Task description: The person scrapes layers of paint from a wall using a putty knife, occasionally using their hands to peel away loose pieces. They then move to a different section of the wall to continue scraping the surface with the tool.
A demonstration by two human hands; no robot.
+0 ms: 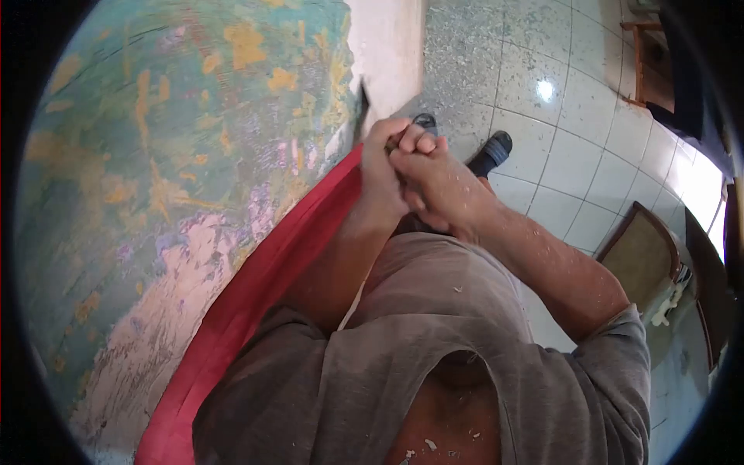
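Observation:
My left hand [380, 174] and my right hand [434, 174] are clasped together in front of my belly, fingers wrapped over each other. Whatever lies between the palms is hidden, and I cannot tell what it is. Just beyond my knuckles a dark pointed shape [364, 99] shows against the wall edge. To the left rises a wall [178, 147] with patchy green, yellow and pink paint, bare and pale in its lower part. Small pale flakes stick to my right forearm and shirt.
A red strip [256, 287] runs along the wall close by my left arm. Paint flakes [461, 58] litter the white tiled floor [597, 147]. My sandalled foot [496, 151] stands ahead. A wooden chair-like piece [639, 252] is at right, and a wooden frame [637, 66] farther back.

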